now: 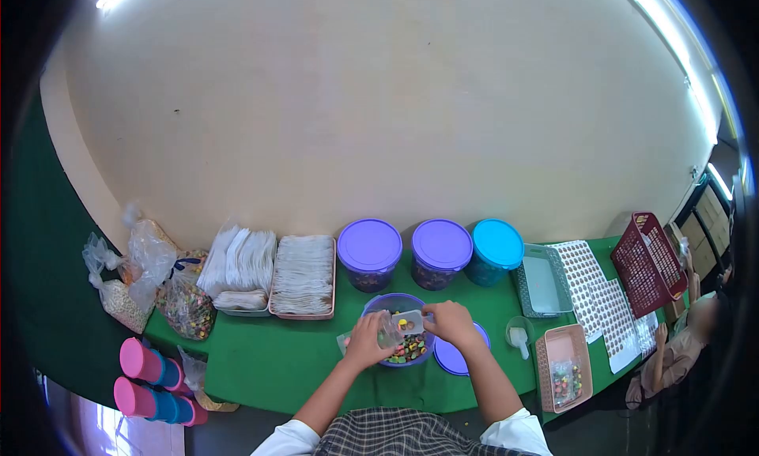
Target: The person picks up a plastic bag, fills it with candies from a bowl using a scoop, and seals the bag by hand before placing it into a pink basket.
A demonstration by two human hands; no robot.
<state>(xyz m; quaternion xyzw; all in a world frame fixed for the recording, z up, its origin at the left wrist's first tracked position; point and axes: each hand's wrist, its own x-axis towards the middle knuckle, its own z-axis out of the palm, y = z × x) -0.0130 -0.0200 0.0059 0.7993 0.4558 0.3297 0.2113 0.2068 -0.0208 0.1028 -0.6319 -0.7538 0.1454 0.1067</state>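
Two hands over purple bowl (386,301) on green surface (277,353).
Grip of left hand (365,337) clamped on clear pouch (387,335), grip of right hand (452,322) clamped on small scoop (409,322), both just above bowl's candies.

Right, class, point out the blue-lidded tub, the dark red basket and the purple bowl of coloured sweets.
blue-lidded tub (498,243): head view, middle of its lid.
dark red basket (650,265): head view, its latticed inside.
purple bowl (393,301): head view, far inner wall.

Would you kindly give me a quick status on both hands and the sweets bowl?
Left hand gripping clear pouch. Right hand holding small scoop of coloured sweets at its mouth. Both over purple bowl. Purple lid lies beside bowl.
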